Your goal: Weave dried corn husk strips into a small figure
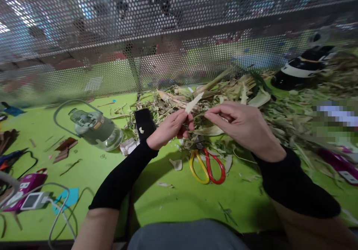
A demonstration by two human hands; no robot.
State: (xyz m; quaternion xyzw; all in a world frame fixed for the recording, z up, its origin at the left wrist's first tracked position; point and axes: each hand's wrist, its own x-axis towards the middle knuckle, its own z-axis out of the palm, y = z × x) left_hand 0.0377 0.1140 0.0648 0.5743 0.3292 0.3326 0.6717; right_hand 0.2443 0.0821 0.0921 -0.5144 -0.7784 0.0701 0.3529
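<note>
My left hand [170, 127] is closed on a pale strip of corn husk [194, 103], whose tapered end points up and to the right. A little to the right, my right hand [243, 128] has its thumb and forefinger pinched together; whatever may be between them is too small to make out. The two hands are apart. Scissors [208, 164] with one yellow and one red handle lie below them, blades hidden under scraps. Behind and around the hands spreads a heap of dry husks and shreds [173, 100].
A black phone [144, 119] lies beside my left wrist, with a grey-green bottle [96, 127] farther left. Cables, a white device [35, 200] and a purple box [28, 186] occupy the left. A perforated metal screen [112, 63] backs the green table [156, 212]. A black bottle [300, 69] is back right.
</note>
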